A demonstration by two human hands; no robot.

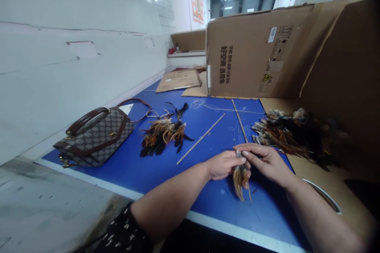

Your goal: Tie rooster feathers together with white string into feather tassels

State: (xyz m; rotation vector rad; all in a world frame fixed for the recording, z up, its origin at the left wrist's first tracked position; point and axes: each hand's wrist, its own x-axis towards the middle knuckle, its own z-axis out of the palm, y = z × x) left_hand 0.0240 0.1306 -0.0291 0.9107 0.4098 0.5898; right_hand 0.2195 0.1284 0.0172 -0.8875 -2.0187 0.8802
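Note:
Near the front of the blue table, my left hand (225,165) is closed around a small bunch of brown and grey feathers (239,184). The feather tips hang down toward me, with the pale quill ends at the top. My right hand (268,163) pinches at those quill ends with thumb and fingers. What lies between its fingertips, perhaps the quills alone, is partly hidden. A thin wooden stick (240,121) runs behind the hands, its lower end showing below them. Loose pale thread (219,107) trails across the table beyond.
A loose pile of feathers (162,134) lies to the left, near a second stick (201,138). A patterned handbag (97,138) stands by the wall. At right, a large heap of feathers (285,134) rests on cardboard. A tall cardboard box (249,59) walls off the back and right.

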